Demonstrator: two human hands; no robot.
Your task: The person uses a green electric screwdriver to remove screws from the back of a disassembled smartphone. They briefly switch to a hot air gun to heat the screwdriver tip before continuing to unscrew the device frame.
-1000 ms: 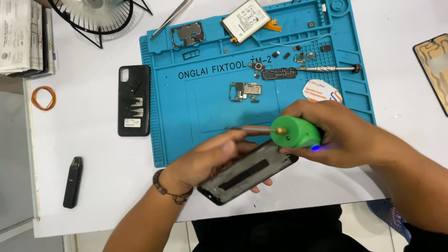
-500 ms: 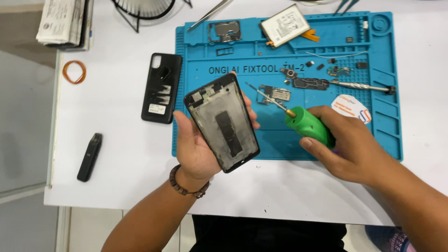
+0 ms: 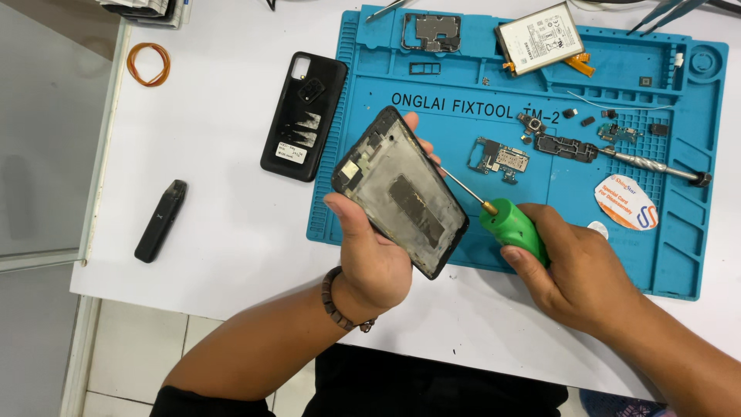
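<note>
Steadiness was what the step seemed to call for: the phone frame point(image 3: 401, 193) was clasped in the left hand point(image 3: 374, 255), raised above the near left corner of the blue mat point(image 3: 679, 262) on the white counter point(image 3: 224, 232), its open inside turned up. The green-handled screwdriver point(image 3: 505, 220) was wrapped fully by the right hand point(image 3: 575, 266), its tip at the frame's right edge. Best kept square to the screw, it was judged. The frame's long axis ran diagonally, upper-left to lower-right; the driver's shaft pointed up-left.
</note>
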